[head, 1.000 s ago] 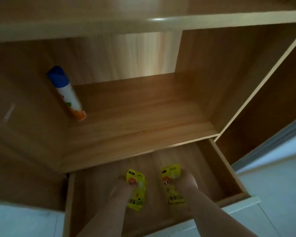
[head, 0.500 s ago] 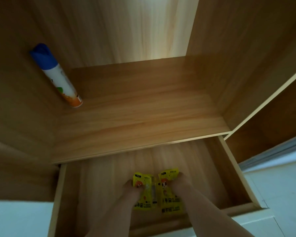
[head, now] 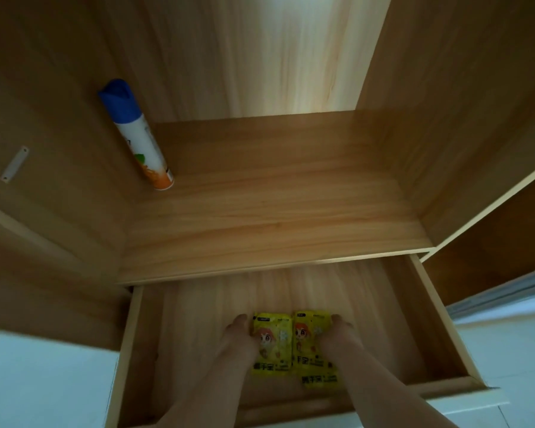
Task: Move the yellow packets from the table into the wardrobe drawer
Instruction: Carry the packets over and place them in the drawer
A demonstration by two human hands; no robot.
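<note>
- Both yellow packets are now lying edge to edge, whereas a second ago a strip of drawer bottom was showing between them; the two hands have closed in along with them.
- The left hand (head: pixel 240 336) is gripping the left packet (head: pixel 272 344) at its outer edge, with the fingers curling against it.
- The right hand (head: pixel 337 336) is gripping the right packet (head: pixel 314 345) at its outer edge in the same way.
- The packets are sitting printed side up inside the open drawer (head: pixel 439 322), towards its front, with the right one reaching slightly nearer the front wall.
- A spray can (head: pixel 138 137) with a blue cap is standing at the left of the shelf (head: pixel 275 211) above the drawer, beside the wardrobe's side wall.
</note>
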